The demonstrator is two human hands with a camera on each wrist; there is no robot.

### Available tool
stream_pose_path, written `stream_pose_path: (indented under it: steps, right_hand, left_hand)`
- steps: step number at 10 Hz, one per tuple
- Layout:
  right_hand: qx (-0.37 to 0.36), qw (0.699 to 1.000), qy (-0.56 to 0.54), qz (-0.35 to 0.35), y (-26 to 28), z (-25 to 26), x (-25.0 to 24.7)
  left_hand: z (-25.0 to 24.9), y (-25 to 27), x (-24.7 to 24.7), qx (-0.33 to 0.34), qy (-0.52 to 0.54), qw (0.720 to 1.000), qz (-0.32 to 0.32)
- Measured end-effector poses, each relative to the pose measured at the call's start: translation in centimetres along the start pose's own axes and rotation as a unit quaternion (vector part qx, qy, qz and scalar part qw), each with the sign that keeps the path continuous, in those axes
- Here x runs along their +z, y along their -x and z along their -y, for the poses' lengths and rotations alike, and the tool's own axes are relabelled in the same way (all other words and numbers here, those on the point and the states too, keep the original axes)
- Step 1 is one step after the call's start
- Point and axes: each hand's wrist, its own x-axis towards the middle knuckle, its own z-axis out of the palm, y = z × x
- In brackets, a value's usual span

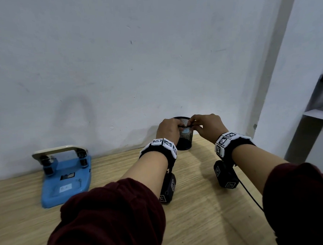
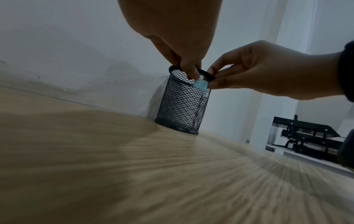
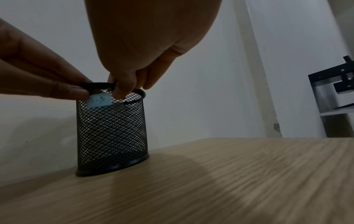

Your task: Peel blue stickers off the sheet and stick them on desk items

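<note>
Both hands (image 1: 185, 127) are pinching the blue sticker (image 3: 99, 101) w/ curled fingertips against the mesh pen cup (image 3: 112, 133), prob. smoothing it so it's sticking near the rim.

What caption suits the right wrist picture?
Both hands press a blue sticker onto a black mesh pen cup.

A wooden desk (image 1: 208, 204) set against a white wall is being shown. A black mesh pen holder (image 1: 184, 142) is standing upright on it near the wall, and a blue hole punch (image 1: 65, 180) is lying well apart on the left.
</note>
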Motion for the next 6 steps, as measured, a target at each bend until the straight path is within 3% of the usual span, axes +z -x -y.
stream_pose_path:
  steps: [3,5,6]
  right_hand:
    - [0.004,1.0,0.006,0.0,-0.1,-0.1,0.2]
    - [0.029,0.998,0.035,0.04,0.1,0.0,0.2]
    - [0.044,0.992,0.066,0.096,0.6,0.8,-0.3]
  left_hand:
    - [-0.4,0.9,-1.2,0.026,-0.007,0.999,0.023]
    - [-1.2,1.2,-2.9,0.042,-0.085,0.989,0.112]
    - [-1.2,1.5,-4.2,0.029,-0.108,0.982,0.154]
